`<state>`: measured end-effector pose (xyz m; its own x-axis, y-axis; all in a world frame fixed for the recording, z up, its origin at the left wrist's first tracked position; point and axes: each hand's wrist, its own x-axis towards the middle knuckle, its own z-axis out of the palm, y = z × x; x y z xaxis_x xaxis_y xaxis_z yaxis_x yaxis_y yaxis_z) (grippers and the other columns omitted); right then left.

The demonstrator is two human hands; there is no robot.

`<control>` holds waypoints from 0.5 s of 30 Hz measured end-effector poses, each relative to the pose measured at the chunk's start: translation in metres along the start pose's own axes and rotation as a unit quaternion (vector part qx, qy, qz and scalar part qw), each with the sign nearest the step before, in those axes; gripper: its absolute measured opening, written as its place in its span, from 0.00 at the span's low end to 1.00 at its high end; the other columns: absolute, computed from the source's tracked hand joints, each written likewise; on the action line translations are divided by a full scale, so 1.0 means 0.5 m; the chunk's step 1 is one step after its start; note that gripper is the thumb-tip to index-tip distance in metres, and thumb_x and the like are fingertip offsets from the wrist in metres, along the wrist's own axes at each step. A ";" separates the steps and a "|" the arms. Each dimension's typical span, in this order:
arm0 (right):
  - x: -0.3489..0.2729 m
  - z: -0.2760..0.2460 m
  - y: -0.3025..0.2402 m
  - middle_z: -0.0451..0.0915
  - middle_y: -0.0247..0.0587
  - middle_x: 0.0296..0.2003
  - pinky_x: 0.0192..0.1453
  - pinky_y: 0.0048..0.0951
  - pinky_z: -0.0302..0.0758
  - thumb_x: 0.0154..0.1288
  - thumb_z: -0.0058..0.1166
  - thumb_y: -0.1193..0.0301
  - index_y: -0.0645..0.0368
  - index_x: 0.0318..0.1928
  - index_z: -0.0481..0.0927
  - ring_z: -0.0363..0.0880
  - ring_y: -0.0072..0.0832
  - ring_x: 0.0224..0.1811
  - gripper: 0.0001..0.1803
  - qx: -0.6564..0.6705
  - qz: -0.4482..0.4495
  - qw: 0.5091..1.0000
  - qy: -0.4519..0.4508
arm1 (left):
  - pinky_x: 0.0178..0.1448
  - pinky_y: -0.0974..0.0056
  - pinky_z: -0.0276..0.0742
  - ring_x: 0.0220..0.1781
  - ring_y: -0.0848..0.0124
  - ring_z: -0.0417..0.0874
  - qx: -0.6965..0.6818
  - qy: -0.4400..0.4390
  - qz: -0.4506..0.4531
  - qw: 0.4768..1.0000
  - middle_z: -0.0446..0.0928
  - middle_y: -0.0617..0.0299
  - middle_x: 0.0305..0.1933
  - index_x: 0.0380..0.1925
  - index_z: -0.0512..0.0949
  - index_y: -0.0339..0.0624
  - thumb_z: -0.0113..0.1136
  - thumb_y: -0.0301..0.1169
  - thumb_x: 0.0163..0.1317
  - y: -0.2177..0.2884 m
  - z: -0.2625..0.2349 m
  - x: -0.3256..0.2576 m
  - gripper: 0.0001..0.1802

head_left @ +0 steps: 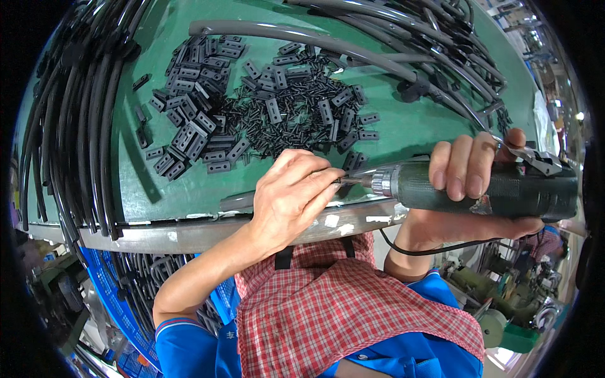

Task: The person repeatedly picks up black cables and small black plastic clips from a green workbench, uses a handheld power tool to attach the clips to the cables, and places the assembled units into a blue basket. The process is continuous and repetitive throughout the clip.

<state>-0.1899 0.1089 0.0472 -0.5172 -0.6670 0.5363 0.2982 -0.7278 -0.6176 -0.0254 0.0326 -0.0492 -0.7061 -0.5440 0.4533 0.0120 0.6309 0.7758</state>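
My right hand (462, 165) is wrapped round a dark green electric screwdriver (417, 184), which lies level with its bit pointing left. Against the bit's tip, my left hand (287, 196) has its fingers pinched together; what they hold is hidden behind them. A grey tube (236, 202) lies along the table's near edge and runs behind my left hand. Just beyond my hands is a heap of small black screws (277, 129). Black two-holed blocks (189, 135) are piled to its left, with more scattered among and right of the screws.
Long black bent tubes (91, 138) hang over the left side of the green table (135, 183). More tubes (378, 38) cross the far right. A metal rim (170, 236) edges the table in front of me. A black cord (435, 251) trails below the screwdriver.
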 end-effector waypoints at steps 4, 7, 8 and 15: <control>-0.004 0.004 0.000 0.70 0.34 0.25 0.26 0.26 0.66 0.56 0.55 0.37 0.66 0.61 0.65 0.69 0.22 0.23 0.48 0.013 0.004 1.000 0.012 | 0.47 0.58 0.76 0.43 0.59 0.77 0.011 -0.018 0.008 1.000 0.78 0.57 0.40 0.38 0.82 0.39 0.65 0.23 0.48 0.003 -0.003 0.000 0.14; -0.003 0.000 0.001 0.69 0.33 0.24 0.26 0.26 0.66 0.57 0.55 0.37 0.65 0.61 0.65 0.68 0.21 0.23 0.47 0.032 0.013 0.999 0.027 | 0.48 0.58 0.75 0.45 0.59 0.77 0.034 -0.036 0.029 0.998 0.78 0.57 0.42 0.40 0.81 0.40 0.65 0.24 0.48 0.005 -0.006 0.001 0.16; -0.004 -0.001 0.001 0.69 0.33 0.24 0.26 0.26 0.66 0.57 0.54 0.36 0.65 0.61 0.65 0.67 0.21 0.23 0.47 0.038 0.015 0.998 0.040 | 0.48 0.58 0.75 0.46 0.59 0.76 0.050 -0.041 0.041 0.997 0.77 0.57 0.43 0.42 0.81 0.40 0.65 0.25 0.48 0.004 -0.007 -0.001 0.17; -0.009 0.013 0.005 0.66 0.32 0.22 0.25 0.27 0.66 0.57 0.52 0.35 0.67 0.61 0.66 0.65 0.21 0.22 0.48 0.014 0.003 0.998 0.066 | 0.52 0.57 0.71 0.45 0.57 0.74 0.105 -0.063 -0.027 0.992 0.76 0.55 0.42 0.46 0.78 0.37 0.65 0.32 0.51 0.031 -0.022 0.009 0.21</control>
<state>-0.1813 0.1090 0.0470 -0.6161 -0.6461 0.4506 0.3233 -0.7291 -0.6033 -0.0207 0.0339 -0.0302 -0.7845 -0.5152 0.3453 -0.1666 0.7113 0.6828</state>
